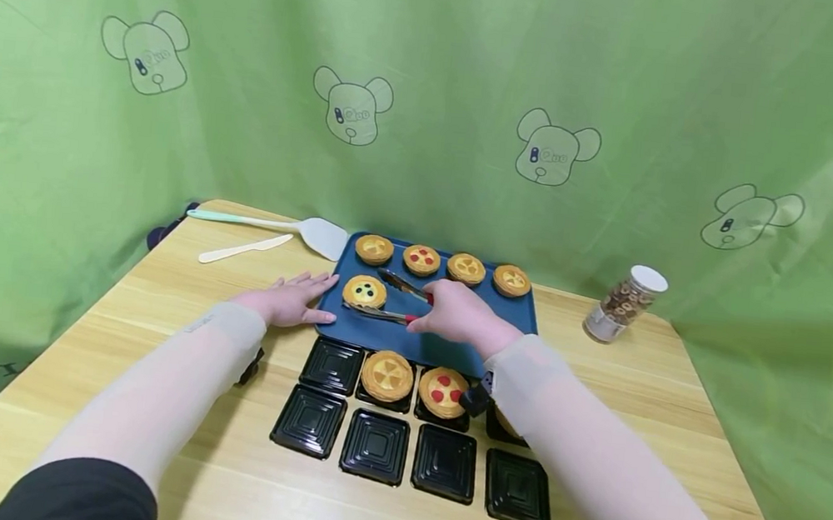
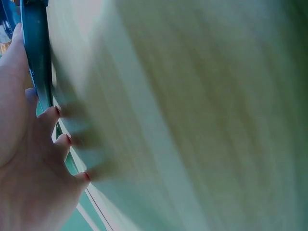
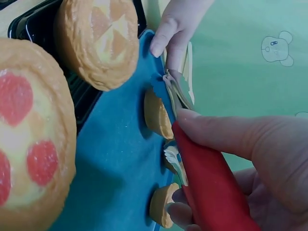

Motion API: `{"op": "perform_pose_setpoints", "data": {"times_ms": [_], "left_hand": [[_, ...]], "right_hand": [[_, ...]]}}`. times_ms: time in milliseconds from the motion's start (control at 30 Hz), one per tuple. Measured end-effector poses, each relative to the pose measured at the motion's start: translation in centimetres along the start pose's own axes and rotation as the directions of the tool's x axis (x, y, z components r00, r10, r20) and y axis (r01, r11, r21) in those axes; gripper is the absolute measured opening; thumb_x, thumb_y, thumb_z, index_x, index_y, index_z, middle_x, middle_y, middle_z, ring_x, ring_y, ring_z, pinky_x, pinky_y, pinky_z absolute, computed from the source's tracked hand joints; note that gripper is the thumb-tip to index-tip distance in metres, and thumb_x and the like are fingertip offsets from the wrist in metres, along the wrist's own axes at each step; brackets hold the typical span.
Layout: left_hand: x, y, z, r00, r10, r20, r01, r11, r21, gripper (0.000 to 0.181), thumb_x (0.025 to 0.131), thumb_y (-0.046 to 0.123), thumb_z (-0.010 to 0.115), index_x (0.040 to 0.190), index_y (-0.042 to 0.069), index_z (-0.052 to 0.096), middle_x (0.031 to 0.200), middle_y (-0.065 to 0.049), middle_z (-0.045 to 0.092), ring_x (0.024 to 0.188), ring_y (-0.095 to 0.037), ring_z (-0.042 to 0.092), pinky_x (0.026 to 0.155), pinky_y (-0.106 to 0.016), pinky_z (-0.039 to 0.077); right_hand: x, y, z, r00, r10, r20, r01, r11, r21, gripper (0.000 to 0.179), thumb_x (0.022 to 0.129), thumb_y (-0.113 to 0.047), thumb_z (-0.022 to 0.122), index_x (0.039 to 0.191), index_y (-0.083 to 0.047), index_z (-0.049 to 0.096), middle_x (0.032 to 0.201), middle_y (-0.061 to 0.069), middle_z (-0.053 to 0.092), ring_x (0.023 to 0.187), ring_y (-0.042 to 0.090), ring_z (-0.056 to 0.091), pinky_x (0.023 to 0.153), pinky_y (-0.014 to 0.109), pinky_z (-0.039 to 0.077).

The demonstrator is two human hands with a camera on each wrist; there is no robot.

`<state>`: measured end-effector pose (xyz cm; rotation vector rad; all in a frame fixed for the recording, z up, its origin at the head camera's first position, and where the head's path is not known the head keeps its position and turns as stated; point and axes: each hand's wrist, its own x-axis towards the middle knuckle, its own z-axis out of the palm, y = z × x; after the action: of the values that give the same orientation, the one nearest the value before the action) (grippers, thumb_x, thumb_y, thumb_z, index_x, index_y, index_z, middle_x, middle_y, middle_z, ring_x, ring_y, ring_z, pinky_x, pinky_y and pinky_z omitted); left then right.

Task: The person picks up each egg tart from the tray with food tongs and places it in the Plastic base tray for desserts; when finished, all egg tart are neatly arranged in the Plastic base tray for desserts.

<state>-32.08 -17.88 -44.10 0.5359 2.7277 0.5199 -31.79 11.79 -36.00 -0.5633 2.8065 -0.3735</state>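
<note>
My right hand grips a pair of food tongs by its red handles. The tongs' arms are spread, reaching over the blue tray on either side of an egg tart with dark berries. Whether they touch it, I cannot tell. At the tray's left edge my left hand rests with its fingers stretched out and the thumb on the rim. Along the tray's far side sit several tarts, one of them topped with red fruit.
Black plastic boxes stand in two rows before the tray, an empty one among them. A yellow-topped tart and a red-topped tart sit in others; my right forearm partly hides another. Around lie a spatula, a knife and a jar.
</note>
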Motion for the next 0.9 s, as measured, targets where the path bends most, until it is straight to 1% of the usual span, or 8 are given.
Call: {"op": "perform_pose_setpoints", "data": {"times_ms": [100, 300, 433, 600, 667, 767, 833, 900], "left_hand": [[0.1, 0.0, 0.1, 1.0, 0.003, -0.001, -0.003, 1.0, 0.009, 0.085, 0.098, 0.055, 0.051, 0.16, 0.015, 0.008, 0.164, -0.012, 0.007, 0.148, -0.038, 0.003, 0.115, -0.063, 0.001], [0.1, -0.1, 0.1, 1.0, 0.006, -0.01, -0.006, 1.0, 0.006, 0.085, 0.098, 0.054, 0.052, 0.16, 0.015, 0.009, 0.164, -0.013, 0.008, 0.148, -0.039, 0.004, 0.114, -0.063, 0.001], [0.1, -0.1, 0.1, 1.0, 0.003, -0.013, -0.003, 1.0, 0.006, 0.085, 0.098, 0.054, 0.052, 0.16, 0.015, 0.009, 0.164, -0.013, 0.009, 0.148, -0.04, 0.004, 0.114, -0.063, 0.0], [0.0, 0.2, 0.2, 1.0, 0.011, -0.001, -0.011, 1.0, -0.009, 0.086, 0.098, 0.054, 0.052, 0.16, 0.013, 0.008, 0.164, -0.014, 0.008, 0.148, -0.041, 0.003, 0.114, -0.064, 0.0], [0.2, -0.1, 0.4, 1.0, 0.02, -0.003, -0.02, 1.0, -0.013, 0.088, 0.097, 0.058, 0.051, 0.16, 0.014, 0.008, 0.164, -0.015, 0.009, 0.147, -0.041, 0.004, 0.114, -0.065, 0.0], [0.0, -0.2, 0.3, 0.999, 0.033, -0.016, -0.034, 0.999, -0.015, 0.089, 0.096, 0.059, 0.051, 0.16, 0.012, 0.009, 0.163, -0.016, 0.009, 0.147, -0.043, 0.005, 0.113, -0.066, 0.0], [0.0, -0.3, 0.3, 0.999, 0.042, -0.02, -0.042, 0.999, -0.002, 0.087, 0.097, 0.057, 0.051, 0.16, 0.012, 0.009, 0.163, -0.016, 0.009, 0.147, -0.043, 0.006, 0.113, -0.066, 0.0], [-0.3, 0.0, 0.1, 0.999, 0.046, -0.021, -0.046, 0.999, 0.007, 0.082, 0.1, 0.048, 0.053, 0.16, 0.012, 0.01, 0.163, -0.016, 0.009, 0.147, -0.042, 0.006, 0.113, -0.066, 0.001]], "right_hand": [[0.1, 0.0, 0.4, 1.0, 0.004, 0.011, -0.004, 1.0, -0.01, 0.073, 0.082, -0.04, 0.081, 0.139, -0.002, 0.054, 0.125, 0.014, 0.063, 0.094, 0.023, 0.06, 0.084, 0.043, 0.051], [-0.3, -0.3, 0.8, 1.0, -0.009, 0.024, 0.01, 1.0, -0.028, 0.071, 0.085, -0.039, 0.078, 0.141, -0.003, 0.053, 0.126, 0.013, 0.063, 0.097, 0.022, 0.06, 0.084, 0.042, 0.051], [-0.5, -0.5, 0.9, 1.0, -0.021, 0.019, 0.021, 0.999, -0.036, 0.066, 0.089, -0.039, 0.075, 0.142, -0.005, 0.054, 0.122, 0.012, 0.064, 0.093, 0.023, 0.059, 0.08, 0.041, 0.05], [-1.0, -0.4, 0.7, 1.0, -0.026, 0.009, 0.026, 1.0, -0.008, 0.066, 0.09, -0.041, 0.073, 0.143, -0.007, 0.053, 0.127, 0.011, 0.063, 0.101, 0.022, 0.06, 0.088, 0.043, 0.051], [-1.3, -0.5, 0.5, 0.999, -0.038, 0.005, 0.038, 0.999, 0.007, 0.067, 0.09, -0.041, 0.073, 0.143, -0.007, 0.053, 0.131, 0.01, 0.061, 0.106, 0.022, 0.06, 0.093, 0.043, 0.05], [-1.9, -0.9, 0.0, 0.998, -0.061, 0.008, 0.061, 0.998, 0.027, 0.067, 0.089, -0.041, 0.074, 0.143, -0.007, 0.053, 0.135, 0.01, 0.059, 0.112, 0.023, 0.059, 0.096, 0.045, 0.049], [-2.4, -1.3, -0.2, 0.997, -0.071, 0.014, 0.071, 0.997, 0.032, 0.068, 0.088, -0.042, 0.074, 0.143, -0.008, 0.053, 0.137, 0.008, 0.058, 0.116, 0.023, 0.058, 0.098, 0.045, 0.048], [-3.1, -1.7, -0.4, 0.996, -0.081, 0.027, 0.081, 0.996, 0.031, 0.069, 0.088, -0.042, 0.075, 0.144, -0.009, 0.053, 0.138, 0.008, 0.057, 0.12, 0.024, 0.056, 0.098, 0.045, 0.048]]}}
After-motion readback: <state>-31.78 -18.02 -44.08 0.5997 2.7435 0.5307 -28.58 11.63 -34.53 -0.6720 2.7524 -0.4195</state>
